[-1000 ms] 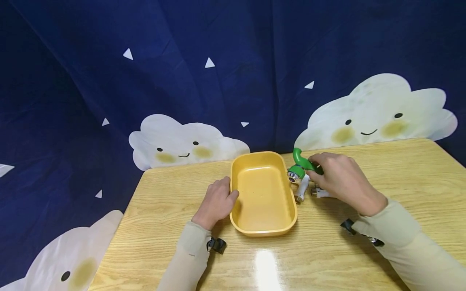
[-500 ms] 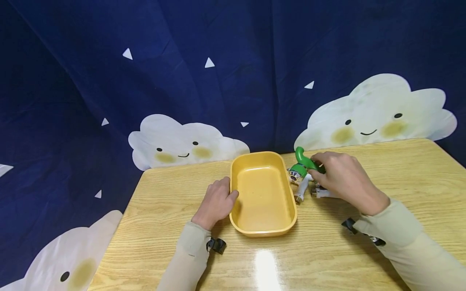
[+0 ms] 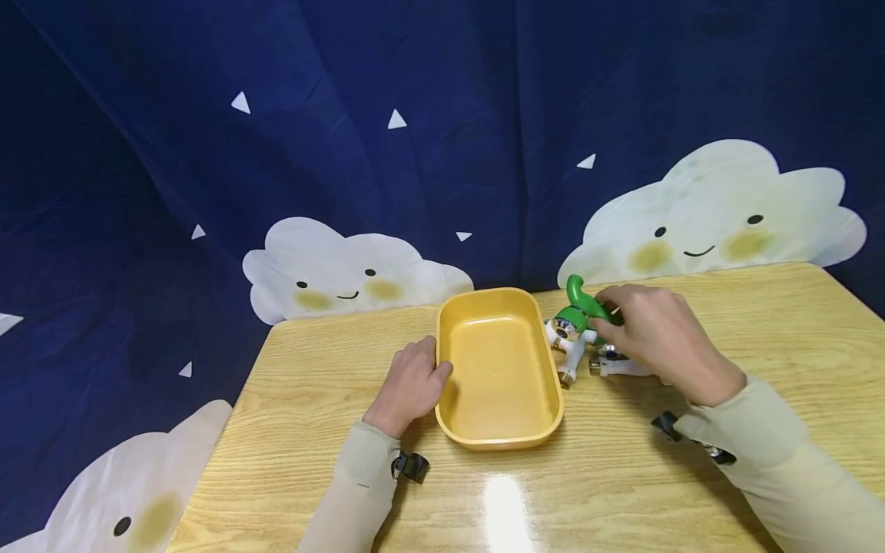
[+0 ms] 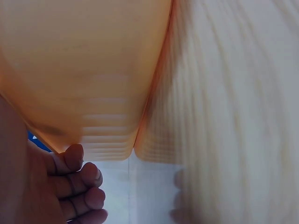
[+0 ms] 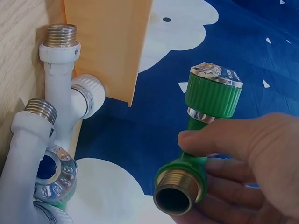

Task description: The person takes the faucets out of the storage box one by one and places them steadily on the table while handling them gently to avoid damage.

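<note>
My left hand [image 3: 411,384] grips the left rim of a yellow plastic tray [image 3: 499,443], thumb over the inside and fingers along the outer wall. The left wrist view shows curled fingertips [image 4: 91,175] beside that wall. Right of the tray, my right hand [image 3: 657,338] holds a green angle valve [image 5: 214,99] between thumb and fingers. It has a ribbed knob with a chrome top and an open brass threaded end. Beneath lie two white valves [image 3: 571,357] with metal threaded ends, one against the tray's side. A chrome-ringed knob [image 5: 58,172] with a blue centre shows among them, partly hidden.
The wooden table [image 3: 332,361] runs back to a dark blue curtain [image 3: 429,177] with white clouds and triangles. The tray's bare floor [image 3: 494,376] shows between the hands. A black wrist device [image 3: 411,466] sits at the left cuff.
My right hand has shifted slightly away and to the right with the green valve, uncovering more of the white valves. The left hand and tray have stayed put.
</note>
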Demonstrator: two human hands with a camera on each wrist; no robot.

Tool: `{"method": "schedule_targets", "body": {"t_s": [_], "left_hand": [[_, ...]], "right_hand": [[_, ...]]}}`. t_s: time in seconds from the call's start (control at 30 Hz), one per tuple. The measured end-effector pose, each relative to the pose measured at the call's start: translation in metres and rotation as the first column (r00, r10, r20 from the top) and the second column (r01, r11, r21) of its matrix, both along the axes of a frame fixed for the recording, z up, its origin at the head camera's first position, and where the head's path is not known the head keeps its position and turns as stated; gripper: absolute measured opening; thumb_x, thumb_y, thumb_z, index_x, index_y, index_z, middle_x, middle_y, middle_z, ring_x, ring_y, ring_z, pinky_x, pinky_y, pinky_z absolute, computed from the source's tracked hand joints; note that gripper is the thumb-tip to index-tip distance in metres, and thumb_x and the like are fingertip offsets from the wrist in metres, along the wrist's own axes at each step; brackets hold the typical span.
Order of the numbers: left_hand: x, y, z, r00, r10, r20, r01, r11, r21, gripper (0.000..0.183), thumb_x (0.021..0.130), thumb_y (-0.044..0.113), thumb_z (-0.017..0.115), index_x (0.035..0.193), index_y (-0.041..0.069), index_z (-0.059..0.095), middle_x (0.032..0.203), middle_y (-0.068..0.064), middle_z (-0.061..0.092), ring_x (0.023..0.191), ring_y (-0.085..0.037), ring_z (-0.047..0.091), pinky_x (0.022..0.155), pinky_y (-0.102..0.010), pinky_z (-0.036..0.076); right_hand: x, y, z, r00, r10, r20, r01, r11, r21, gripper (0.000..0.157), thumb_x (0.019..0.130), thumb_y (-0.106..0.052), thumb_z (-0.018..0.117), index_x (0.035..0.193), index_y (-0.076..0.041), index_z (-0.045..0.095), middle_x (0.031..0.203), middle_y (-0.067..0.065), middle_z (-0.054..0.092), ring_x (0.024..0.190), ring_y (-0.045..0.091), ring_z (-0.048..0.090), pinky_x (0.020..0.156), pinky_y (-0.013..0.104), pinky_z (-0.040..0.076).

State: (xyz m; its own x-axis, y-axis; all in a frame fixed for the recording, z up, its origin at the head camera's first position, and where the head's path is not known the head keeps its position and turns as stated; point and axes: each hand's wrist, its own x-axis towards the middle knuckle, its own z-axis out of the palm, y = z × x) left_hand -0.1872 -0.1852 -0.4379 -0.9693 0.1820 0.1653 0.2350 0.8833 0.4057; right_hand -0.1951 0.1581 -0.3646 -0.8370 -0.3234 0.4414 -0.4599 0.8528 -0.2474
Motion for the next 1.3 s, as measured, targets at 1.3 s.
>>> {"method": "schedule_targets", "body": {"t_s": [1.3], "left_hand": [[0.001,-0.001,0.001,1.0,-0.003,0.006,0.003,1.0,0.004,0.016,0.096,0.023,0.051,0.084,0.012,0.052,0.073,-0.005,0.05,0.068,-0.022,0.048,0.062,-0.031,0.037]], "right_hand": [[-0.006,0.013,0.002,0.999,-0.034,0.038,0.035,0.999,-0.013,0.023,0.085,-0.017,0.079,0.102,-0.001,0.075,0.085,0.016,0.078,0.059,0.014,0.059,0.051,0.029,0.041]]}}
